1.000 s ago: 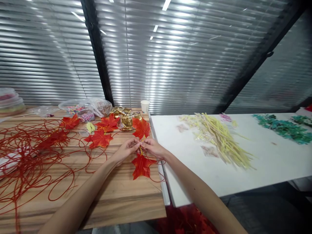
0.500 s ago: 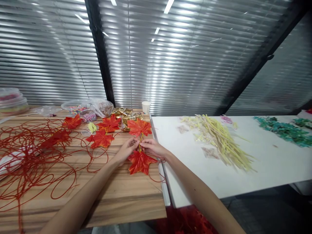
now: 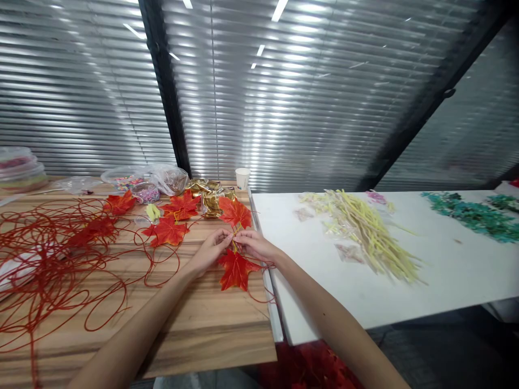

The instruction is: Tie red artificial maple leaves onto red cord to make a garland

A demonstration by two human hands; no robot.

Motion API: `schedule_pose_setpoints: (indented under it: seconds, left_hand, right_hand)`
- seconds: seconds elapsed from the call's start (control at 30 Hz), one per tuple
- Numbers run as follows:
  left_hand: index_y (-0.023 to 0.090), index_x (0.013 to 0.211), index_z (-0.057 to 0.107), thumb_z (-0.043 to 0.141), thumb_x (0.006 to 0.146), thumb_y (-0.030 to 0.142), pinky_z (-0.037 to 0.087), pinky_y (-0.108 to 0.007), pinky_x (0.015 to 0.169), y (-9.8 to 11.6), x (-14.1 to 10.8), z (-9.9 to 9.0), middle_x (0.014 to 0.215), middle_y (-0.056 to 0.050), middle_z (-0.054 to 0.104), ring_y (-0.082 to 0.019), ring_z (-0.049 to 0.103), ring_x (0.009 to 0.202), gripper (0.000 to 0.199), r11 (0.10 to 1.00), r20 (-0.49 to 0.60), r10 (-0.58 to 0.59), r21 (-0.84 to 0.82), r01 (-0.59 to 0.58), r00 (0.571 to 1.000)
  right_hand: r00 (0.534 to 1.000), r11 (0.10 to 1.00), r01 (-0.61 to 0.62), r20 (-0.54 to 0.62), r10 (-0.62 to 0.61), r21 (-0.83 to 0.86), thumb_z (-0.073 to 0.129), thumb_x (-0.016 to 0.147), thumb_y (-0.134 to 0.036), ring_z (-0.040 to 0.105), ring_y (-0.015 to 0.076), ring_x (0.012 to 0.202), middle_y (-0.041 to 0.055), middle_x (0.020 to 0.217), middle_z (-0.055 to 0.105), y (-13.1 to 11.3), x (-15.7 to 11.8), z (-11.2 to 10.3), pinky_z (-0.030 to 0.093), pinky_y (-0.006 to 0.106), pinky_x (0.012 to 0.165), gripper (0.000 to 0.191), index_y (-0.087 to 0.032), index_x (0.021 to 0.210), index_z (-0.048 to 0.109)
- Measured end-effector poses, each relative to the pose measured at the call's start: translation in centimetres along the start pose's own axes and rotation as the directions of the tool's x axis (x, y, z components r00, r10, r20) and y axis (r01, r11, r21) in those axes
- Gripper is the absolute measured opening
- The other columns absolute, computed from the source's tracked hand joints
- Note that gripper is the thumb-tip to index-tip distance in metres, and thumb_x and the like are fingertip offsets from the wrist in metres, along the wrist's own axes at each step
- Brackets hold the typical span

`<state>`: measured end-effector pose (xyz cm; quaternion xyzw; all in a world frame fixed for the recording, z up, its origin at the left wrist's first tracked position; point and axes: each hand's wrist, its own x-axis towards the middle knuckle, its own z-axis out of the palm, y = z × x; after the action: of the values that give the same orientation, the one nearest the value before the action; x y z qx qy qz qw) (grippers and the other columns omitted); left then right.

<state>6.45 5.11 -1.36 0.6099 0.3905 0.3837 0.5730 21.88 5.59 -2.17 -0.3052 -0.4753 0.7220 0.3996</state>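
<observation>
Hands: the left hand (image 3: pixel 213 249) and right hand (image 3: pixel 255 246) meet fingertip to fingertip, both pinched on the yellow stems (image 3: pixel 235 230); they sit in nearly the same place as half a second ago
Upper leaf: the upper red leaf (image 3: pixel 235 213) lies at 12 o'clock from the fingertips; it is turned from its flatter, wider pose of half a second ago and sits slightly nearer 3 o'clock
Lower leaf: the lower red leaf (image 3: pixel 236 271) hangs at 6 o'clock; it too has shifted a little toward 3 o'clock
Surroundings: the tangled red cord (image 3: pixel 40 265) at 9 o'clock, the gold packets (image 3: pixel 214 203) at 11 and the paper cup (image 3: pixel 242 179) at 12 look unchanged; the yellow strands (image 3: pixel 371 235) lie at 3 o'clock on the white table (image 3: pixel 344 292)
Stems: the fingers cover the place where they meet; whether they are tied or twisted cannot be told
Thin cord: a thin red cord (image 3: pixel 259 300) loops at 5 o'clock, partly behind the right wrist; its link to the leaves is unclear
Edges: the tangle is cut off at 9 o'clock; the green foliage (image 3: pixel 474 217) is cut off at 3; the red heap (image 3: pixel 310 367) below the tables is dim, partly behind the right forearm
</observation>
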Motion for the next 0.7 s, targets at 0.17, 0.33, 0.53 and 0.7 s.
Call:
schedule_pose_setpoints:
  seconds: [0.17,0.33,0.53,0.7]
  left_hand:
    - [0.016,0.079,0.051,0.056,0.072,0.042,0.038,-0.022,0.063,-0.1,0.1,-0.1,0.075,0.0,0.054,-0.012,0.049,0.07,0.028,1.0,0.026,0.016,-0.011,-0.016,1.0]
    - [0.016,0.079,0.051,0.054,0.073,0.044,0.037,-0.022,0.06,0.1,0.0,0.0,0.075,0.0,0.054,-0.012,0.048,0.068,0.029,1.0,0.036,0.024,0.005,-0.024,0.999]
    - [0.016,0.077,0.05,0.053,0.074,0.043,0.038,-0.023,0.063,0.3,-0.2,0.0,0.072,0.0,0.052,-0.012,0.048,0.068,0.027,0.998,0.06,0.059,0.003,-0.06,0.996]
    - [0.016,0.078,0.05,0.051,0.076,0.044,0.039,-0.024,0.066,0.0,0.0,-0.1,0.074,-0.001,0.052,-0.013,0.049,0.07,0.028,0.993,0.068,0.09,0.074,-0.095,0.994]
  right_hand:
    - [1.0,1.0,-0.021,-0.015,0.022,0.02,0.069,0.062,-0.03,0.041,0.006,0.054,-0.0036,0.058,0.05,0.1,0.0,-0.1,0.03,0.021,0.054,0.019,-0.014,0.064,0.059]
    - [1.0,0.999,-0.014,0.005,0.014,0.043,0.069,0.063,-0.029,0.043,0.0061,0.055,-0.0033,0.058,0.051,0.5,0.3,-0.6,0.031,0.021,0.055,0.019,-0.013,0.065,0.059]
    - [1.0,0.999,0.005,0.004,-0.005,0.048,0.069,0.064,-0.028,0.043,0.0061,0.055,-0.0034,0.057,0.051,0.9,0.6,-0.9,0.031,0.022,0.056,0.018,-0.013,0.065,0.059]
    - [1.0,0.998,0.017,-0.001,-0.016,0.06,0.069,0.064,-0.029,0.044,0.0069,0.056,-0.0028,0.058,0.052,1.3,0.8,-1.1,0.033,0.023,0.057,0.018,-0.014,0.065,0.059]
